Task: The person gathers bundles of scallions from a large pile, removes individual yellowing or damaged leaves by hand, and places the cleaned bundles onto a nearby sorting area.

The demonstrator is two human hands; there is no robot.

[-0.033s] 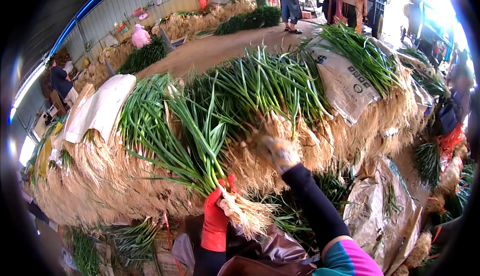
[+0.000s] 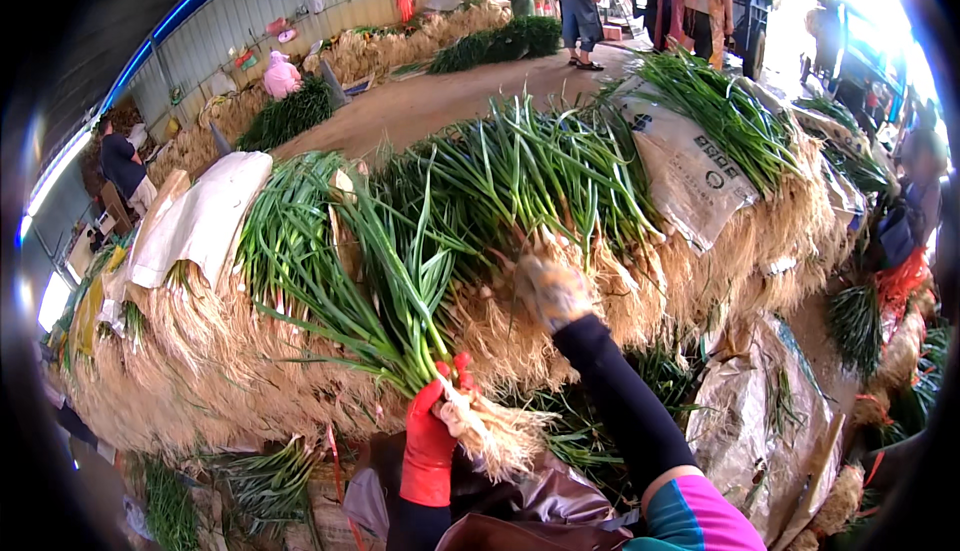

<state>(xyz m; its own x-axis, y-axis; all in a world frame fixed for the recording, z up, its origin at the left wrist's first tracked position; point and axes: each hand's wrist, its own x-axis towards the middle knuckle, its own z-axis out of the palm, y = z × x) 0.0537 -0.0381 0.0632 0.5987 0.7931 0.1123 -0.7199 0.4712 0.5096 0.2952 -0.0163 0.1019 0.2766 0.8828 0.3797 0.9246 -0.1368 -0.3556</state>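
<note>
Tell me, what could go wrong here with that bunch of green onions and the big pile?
The left hand grips a bunch of green onions only near the roots, so the long leaves may bend or snap. The right hand reaches into the stacked pile at its root side; pulling there could drag neighbouring onions loose and make part of the heap slide down toward the plastic sheet below.
</note>
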